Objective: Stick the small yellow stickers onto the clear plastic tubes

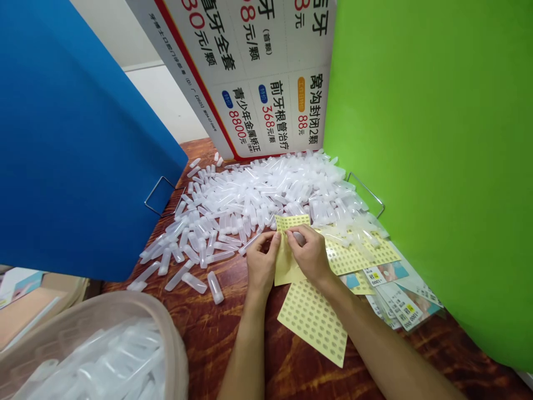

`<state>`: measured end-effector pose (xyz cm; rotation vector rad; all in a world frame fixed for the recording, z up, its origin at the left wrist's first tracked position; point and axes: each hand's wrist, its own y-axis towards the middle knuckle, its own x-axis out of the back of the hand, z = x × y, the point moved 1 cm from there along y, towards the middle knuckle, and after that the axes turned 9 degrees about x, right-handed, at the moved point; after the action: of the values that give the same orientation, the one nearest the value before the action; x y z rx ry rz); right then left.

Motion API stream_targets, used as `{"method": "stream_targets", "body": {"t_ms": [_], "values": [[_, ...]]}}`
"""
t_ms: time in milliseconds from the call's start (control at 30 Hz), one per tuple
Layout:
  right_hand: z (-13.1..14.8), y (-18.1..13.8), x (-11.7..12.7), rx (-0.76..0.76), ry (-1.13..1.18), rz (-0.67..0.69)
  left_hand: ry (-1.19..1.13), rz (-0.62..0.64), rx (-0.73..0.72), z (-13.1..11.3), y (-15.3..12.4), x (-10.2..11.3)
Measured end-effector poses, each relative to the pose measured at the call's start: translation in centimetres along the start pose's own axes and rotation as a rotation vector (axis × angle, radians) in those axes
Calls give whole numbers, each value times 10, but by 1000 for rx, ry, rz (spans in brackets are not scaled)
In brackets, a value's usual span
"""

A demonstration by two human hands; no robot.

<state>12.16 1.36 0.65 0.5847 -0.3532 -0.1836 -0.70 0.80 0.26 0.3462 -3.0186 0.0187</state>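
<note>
A yellow sheet of small round stickers point(286, 271) is between my hands, its upper part bent where the fingertips meet. My left hand point(262, 254) pinches the sheet's left edge with thumb and forefinger. From the right, my right hand point(308, 251) is closed in a pinch on the same sheet, close to the left thumb. Whether a single sticker is between the fingertips is too small to tell. Just beyond the hands lies a wide heap of translucent white capped plastic tubes point(266, 191). Another sticker sheet point(314, 322) lies flat under my right forearm.
More sticker sheets point(358, 253) and printed cards point(402, 303) lie to the right. A round plastic tub point(177, 339) of tubes stands front left. A blue panel point(83, 139), a printed sign point(258, 72) and a green panel point(433, 139) wall the wooden table point(200, 328).
</note>
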Motion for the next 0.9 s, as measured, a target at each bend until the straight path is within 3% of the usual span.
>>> {"method": "stream_targets", "body": {"t_ms": [533,900], "values": [[2,-1,1,39,-13,-13,2,11,-28,-5,-2,-1],[-1,0,1,-71,35,-29,-20,-6,7,1,0,0]]}}
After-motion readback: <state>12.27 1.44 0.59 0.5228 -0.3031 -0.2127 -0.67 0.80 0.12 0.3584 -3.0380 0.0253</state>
